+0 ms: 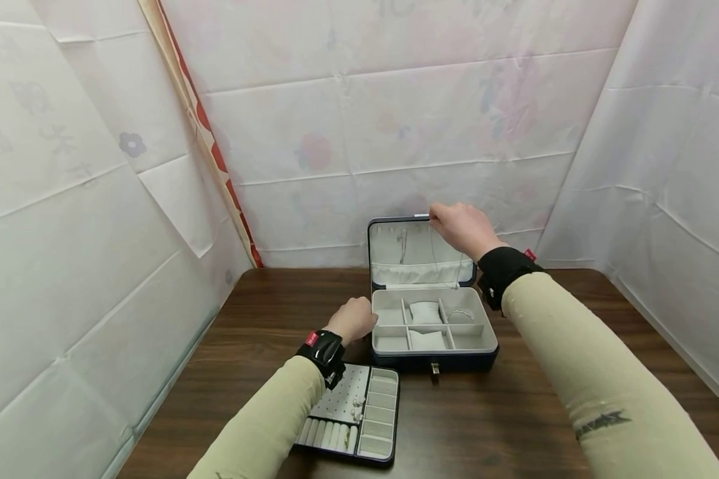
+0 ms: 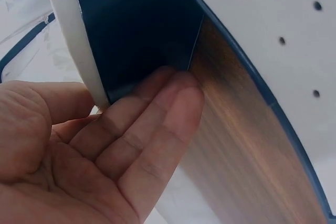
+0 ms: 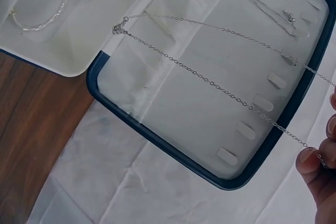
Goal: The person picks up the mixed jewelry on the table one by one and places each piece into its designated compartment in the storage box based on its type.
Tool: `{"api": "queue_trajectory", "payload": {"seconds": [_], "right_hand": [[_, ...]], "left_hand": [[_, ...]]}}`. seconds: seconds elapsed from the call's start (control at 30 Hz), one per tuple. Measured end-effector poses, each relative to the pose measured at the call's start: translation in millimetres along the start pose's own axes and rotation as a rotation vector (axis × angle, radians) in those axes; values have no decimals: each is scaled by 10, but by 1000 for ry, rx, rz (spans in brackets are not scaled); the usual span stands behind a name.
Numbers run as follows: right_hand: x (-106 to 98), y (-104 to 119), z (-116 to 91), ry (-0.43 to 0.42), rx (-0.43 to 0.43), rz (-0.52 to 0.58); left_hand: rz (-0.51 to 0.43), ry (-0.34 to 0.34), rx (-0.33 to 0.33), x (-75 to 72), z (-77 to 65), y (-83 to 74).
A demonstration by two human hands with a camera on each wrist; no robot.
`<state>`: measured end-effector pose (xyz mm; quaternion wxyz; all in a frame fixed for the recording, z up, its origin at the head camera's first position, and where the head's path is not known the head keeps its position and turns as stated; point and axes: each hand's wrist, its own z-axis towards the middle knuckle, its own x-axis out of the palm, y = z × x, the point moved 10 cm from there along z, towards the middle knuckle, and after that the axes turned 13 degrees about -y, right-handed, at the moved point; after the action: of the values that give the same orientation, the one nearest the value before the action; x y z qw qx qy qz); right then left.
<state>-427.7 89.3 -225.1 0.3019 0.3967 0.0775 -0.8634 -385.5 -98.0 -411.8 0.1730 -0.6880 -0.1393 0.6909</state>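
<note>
My right hand (image 1: 464, 229), raised at the open lid (image 1: 389, 253) of a dark blue jewelry box (image 1: 395, 361), pinches a thin silver necklace (image 3: 210, 83). In the right wrist view its chain hangs in a long loop across the lid's pale lining, with a small silver pendant (image 3: 119, 28) at the low end. By the box's left side, my left hand (image 1: 353, 319) grips the side wall: the thumb lies at the white rim (image 2: 79, 51) and the fingers rest against the blue outer face. Another necklace (image 1: 403, 246) hangs inside the lid.
A bracelet (image 1: 460, 315) lies in one compartment, and white cushions (image 1: 425, 313) fill others. Nearer me, partly under my left arm, sits a jewelry tray (image 1: 379, 407) with ring rolls, earrings and small compartments. Brown wooden table (image 1: 455, 426); white sheets (image 1: 335, 133) hang around it.
</note>
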Motion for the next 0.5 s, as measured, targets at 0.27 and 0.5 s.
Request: {"api": "queue_trajectory", "payload": {"seconds": [0.27,0.5], "right_hand": [[59,-8,-26,27,21,-22],[111,12,-56,57,24,-22]], "left_hand": [[-75,-18,49,-23,-8,-53],[-46,-56,115,-10,11,-74]]}}
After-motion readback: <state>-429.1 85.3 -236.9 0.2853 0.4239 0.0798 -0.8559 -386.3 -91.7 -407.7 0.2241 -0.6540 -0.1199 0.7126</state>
